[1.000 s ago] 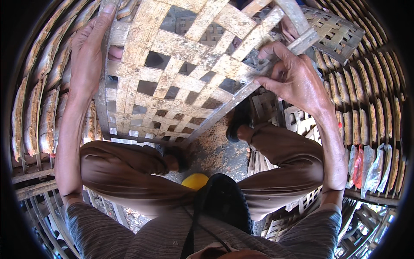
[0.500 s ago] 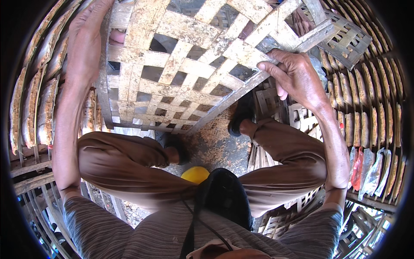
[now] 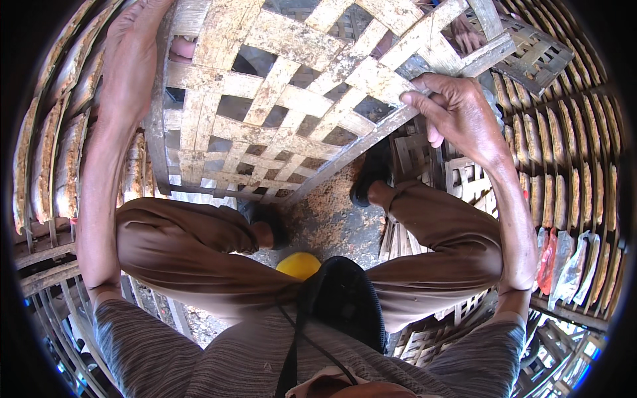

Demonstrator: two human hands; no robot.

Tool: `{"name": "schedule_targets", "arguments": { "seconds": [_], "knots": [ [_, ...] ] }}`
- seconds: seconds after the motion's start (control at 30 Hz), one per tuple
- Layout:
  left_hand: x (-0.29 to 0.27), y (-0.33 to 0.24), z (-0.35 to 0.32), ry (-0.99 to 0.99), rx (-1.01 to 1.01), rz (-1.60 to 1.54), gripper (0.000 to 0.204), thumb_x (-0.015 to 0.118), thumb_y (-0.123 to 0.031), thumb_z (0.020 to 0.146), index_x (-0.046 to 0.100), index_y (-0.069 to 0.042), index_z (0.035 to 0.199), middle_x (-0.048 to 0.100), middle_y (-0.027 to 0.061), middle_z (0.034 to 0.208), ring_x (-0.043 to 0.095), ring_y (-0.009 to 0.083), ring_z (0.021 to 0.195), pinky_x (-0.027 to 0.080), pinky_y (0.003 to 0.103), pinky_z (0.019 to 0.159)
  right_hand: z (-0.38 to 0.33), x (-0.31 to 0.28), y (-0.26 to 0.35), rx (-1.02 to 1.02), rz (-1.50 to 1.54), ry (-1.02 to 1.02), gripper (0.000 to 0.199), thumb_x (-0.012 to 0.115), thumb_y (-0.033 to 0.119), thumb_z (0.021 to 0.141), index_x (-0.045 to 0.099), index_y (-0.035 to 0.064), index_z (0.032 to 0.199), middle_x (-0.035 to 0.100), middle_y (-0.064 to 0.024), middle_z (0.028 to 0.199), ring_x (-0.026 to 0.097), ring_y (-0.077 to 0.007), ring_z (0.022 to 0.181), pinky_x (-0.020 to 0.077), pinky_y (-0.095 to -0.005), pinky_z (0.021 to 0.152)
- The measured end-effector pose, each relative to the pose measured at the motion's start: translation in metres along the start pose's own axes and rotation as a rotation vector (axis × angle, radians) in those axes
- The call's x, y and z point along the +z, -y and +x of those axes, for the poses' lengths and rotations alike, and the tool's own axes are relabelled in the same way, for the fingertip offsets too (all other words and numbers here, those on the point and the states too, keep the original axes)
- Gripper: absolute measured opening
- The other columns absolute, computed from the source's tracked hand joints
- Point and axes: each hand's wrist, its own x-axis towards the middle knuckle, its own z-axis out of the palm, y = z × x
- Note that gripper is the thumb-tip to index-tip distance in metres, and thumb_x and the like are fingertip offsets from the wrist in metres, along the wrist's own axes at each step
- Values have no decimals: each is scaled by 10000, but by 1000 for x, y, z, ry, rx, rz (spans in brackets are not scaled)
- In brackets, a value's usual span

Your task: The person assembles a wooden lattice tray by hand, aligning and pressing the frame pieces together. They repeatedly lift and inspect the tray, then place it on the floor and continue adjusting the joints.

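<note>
A large woven bamboo panel [image 3: 292,50] with a wooden frame is held up, tilted, in front of my knees. Its open lattice is stained with brown and pale residue. At its left edge, my left hand [image 3: 136,63] is closed around the frame, with a fingertip showing through the weave. My right hand [image 3: 458,116] pinches the slanting right edge between thumb and fingers. Part of the panel runs out past the top of the picture.
Racks of pale, brown-edged slabs [image 3: 554,136] line the right, and similar slabs [image 3: 70,146] the left. Another person's hand [image 3: 466,33] shows beyond the panel, near a smaller woven panel [image 3: 534,53]. A yellow round thing [image 3: 298,265] lies on the crumb-strewn floor [image 3: 325,212].
Almost nothing differs. The panel's lower edge has risen slightly, and both hands keep their hold on its frame.
</note>
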Motion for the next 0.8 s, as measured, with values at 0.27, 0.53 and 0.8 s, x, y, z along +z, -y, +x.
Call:
{"name": "schedule_targets", "arguments": {
  "seconds": [0.27, 0.53, 0.8],
  "knots": [
    [25, -28, -7, -117, -161, 202, 403, 531, -327, 1086, 652, 42, 1191, 764, 140, 935, 711, 130, 571, 579, 221, 421, -1, -11, 11, 135, 23, 28, 215, 716, 197, 987, 772, 1, 1054, 663, -95, 569, 664, -108, 498, 515, -295, 485],
    [53, -41, -12, -213, -125, 226, 434, 527, -377, 1076, 656, 34, 1133, 724, 198, 1130, 709, 149, 570, 597, 251, 434, 3, 6, -11, -171, -382, -378, 306, 777, 130, 930, 753, 66, 1227, 745, -66, 704, 710, -102, 594, 576, -270, 545],
    [45, -33, -13, -194, -84, 312, 441, 518, -413, 1077, 672, -4, 1134, 743, 59, 787, 680, 111, 544, 571, 239, 485, 0, 4, -13, -448, -753, -473, 346, 828, 137, 863, 768, 106, 1202, 741, -101, 779, 718, -229, 617, 552, -353, 532]
  ]
}}
